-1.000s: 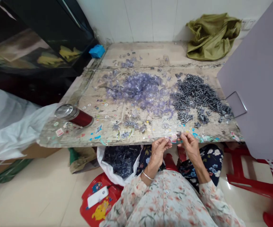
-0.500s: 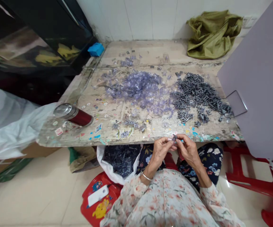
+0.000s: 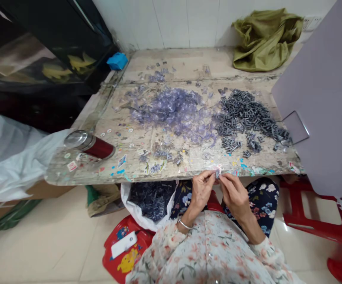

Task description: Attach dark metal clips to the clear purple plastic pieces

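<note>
left hand (image 3: pixel 200 192) + right hand (image 3: pixel 235 195) both pinching a tiny grey piece (image 3: pixel 217 174) | it's right between the fingertips, by the table's front edge (image 3: pixel 159 178) | long side seems to point away from the body, neither hand's really nearer tbh

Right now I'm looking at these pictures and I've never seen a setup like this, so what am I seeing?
There's no robot here: a person works with bare hands. Every picture comes from one camera worn on their head, looking forward and down. The left hand and right hand pinch a small grey part at the edge of a worn table. On it lie a heap of clear purplish pieces, a pile of dark grey parts and a red flask. Below sits an open white sack of dark pieces.
</note>
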A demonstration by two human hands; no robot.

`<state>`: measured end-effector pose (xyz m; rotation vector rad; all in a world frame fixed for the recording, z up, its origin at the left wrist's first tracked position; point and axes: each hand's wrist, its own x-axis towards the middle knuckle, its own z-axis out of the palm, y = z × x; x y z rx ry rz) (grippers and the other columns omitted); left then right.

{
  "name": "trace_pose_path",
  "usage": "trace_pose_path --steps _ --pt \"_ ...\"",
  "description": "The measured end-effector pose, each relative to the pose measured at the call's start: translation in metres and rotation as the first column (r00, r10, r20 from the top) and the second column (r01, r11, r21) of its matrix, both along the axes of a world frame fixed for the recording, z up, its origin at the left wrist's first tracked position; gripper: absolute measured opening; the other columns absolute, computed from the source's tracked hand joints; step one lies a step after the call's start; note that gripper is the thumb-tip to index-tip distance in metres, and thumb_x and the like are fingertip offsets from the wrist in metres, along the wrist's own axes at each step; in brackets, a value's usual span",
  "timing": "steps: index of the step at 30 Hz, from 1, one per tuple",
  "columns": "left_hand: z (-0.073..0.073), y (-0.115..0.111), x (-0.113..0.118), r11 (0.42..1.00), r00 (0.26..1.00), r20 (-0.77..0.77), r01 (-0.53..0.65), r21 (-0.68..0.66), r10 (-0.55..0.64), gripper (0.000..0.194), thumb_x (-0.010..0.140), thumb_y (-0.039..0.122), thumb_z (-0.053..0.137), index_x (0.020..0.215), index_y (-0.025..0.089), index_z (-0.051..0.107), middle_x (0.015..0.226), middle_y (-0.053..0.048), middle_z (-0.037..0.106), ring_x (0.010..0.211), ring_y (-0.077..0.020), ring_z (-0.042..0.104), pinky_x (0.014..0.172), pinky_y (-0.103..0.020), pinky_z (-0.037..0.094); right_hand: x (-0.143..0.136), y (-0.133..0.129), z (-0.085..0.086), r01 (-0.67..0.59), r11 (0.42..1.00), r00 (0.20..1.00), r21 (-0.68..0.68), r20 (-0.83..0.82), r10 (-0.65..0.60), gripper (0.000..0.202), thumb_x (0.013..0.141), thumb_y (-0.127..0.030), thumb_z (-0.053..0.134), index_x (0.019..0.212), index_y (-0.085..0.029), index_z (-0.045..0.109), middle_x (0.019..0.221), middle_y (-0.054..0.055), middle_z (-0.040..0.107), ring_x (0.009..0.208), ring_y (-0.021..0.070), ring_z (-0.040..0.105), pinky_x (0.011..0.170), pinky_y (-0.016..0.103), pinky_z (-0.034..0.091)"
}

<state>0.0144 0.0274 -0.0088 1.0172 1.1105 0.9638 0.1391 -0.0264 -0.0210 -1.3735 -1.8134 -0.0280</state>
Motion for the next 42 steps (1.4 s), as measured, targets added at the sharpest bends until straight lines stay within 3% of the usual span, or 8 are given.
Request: trace_pose_path --steps 13,23,33,42 --pt "0.002 -0.007 0.001 0.986 0.996 -0.08 -0.014 0.169 0.028 0.021 0.084 0.033 0.062 0.076 0.018 0.075 0.076 -0.003 0.066 0.073 -0.0163 0.058 0.071 -0.025 0.047 -0.01 -0.002 0.001 0.055 0.998 0.998 -0.016 -0.02 -0.056 0.039 0.094 -0.011 0.051 0.131 -0.023 0.058 0.106 0.012 0.067 0.1 0.0212 0.066 0.087 0.035 0.059" --pt "0.0 -0.011 -0.004 0.889 0.966 -0.228 -0.004 0.459 0.122 0.025 0.09 0.02 0.051 0.096 0.02 0.075 0.095 -0.008 0.069 0.087 -0.0187 0.065 0.081 -0.028 0.05 -0.024 0.004 0.011 0.127 0.992 0.987 0.011 -0.096 -0.125 0.031 0.093 -0.011 0.053 0.12 -0.021 0.063 0.101 0.011 0.067 0.099 0.0212 0.066 0.086 0.035 0.059" --pt "0.002 -0.009 -0.005 0.933 0.975 -0.169 -0.078 0.35 0.145 0.021 0.089 0.028 0.057 0.082 0.021 0.075 0.086 -0.006 0.069 0.081 -0.0188 0.063 0.076 -0.028 0.049 -0.024 0.005 0.011 0.104 0.994 0.991 -0.024 -0.08 -0.106 0.03 0.094 -0.012 0.051 0.119 -0.021 0.063 0.101 0.012 0.066 0.098 0.0215 0.066 0.087 0.037 0.059" --pt "-0.006 -0.014 -0.004 0.905 0.965 -0.195 -0.078 0.417 0.173 0.023 0.089 0.023 0.054 0.098 0.022 0.076 0.098 -0.008 0.07 0.091 -0.0207 0.065 0.086 -0.03 0.051 -0.028 0.007 0.013 0.113 0.993 0.982 -0.025 -0.151 -0.115 0.027 0.094 -0.013 0.051 0.117 -0.021 0.062 0.11 0.013 0.067 0.107 0.0228 0.066 0.091 0.04 0.058"
